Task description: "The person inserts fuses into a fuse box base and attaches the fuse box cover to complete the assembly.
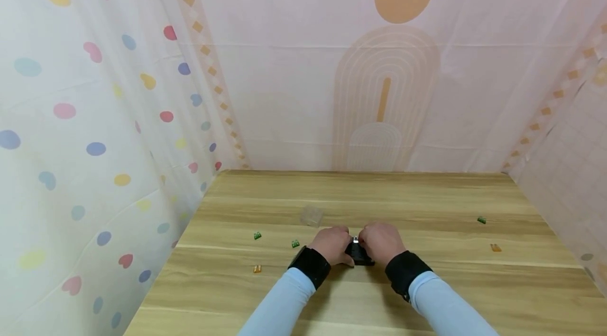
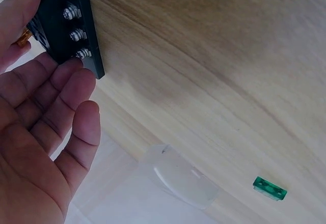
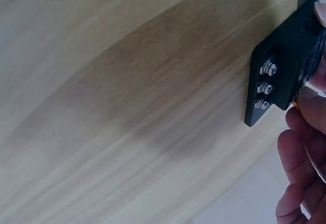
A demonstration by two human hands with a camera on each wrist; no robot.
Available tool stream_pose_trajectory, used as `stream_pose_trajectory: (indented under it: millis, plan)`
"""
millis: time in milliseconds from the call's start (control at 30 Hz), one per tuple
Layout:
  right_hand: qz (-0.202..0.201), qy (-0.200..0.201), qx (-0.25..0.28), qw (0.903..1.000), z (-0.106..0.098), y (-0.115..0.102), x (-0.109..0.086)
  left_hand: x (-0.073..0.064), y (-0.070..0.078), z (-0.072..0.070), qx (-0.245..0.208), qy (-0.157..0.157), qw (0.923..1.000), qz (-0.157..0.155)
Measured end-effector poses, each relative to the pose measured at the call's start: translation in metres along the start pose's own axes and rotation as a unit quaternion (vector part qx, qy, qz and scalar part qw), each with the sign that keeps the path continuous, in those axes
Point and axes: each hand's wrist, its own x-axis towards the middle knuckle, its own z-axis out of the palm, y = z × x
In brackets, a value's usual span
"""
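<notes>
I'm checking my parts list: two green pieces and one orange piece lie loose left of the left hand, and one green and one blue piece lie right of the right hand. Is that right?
Not quite: the head view shows a green piece and an orange piece, not a blue one, right of the right hand. The rest stands.
</notes>
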Motion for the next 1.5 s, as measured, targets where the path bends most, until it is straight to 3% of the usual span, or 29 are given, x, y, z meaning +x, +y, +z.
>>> stream_pose_trajectory:
  millis: [400,1067,1300,1500]
  plan:
    - [-0.012,-0.003,-0.001,0.9999,0.003,0.001,0.001,0.0,0.001,-0.001,0.003,0.007,1.0,-0.004]
    - [-0.04,-0.007,0.068,0.9968,0.001,0.01,0.001,0.0,0.003,-0.003,-0.006,-0.007,0.9999,-0.01]
    - [-0.063,0.017,0.052,0.9965,0.008,0.014,0.001,-0.001,0.004,-0.006,-0.001,-0.014,0.9998,-0.013]
    - [-0.061,0.009,0.043,0.9972,0.009,0.014,0.003,0.0,0.004,-0.006,0.0,-0.013,0.9998,-0.012]
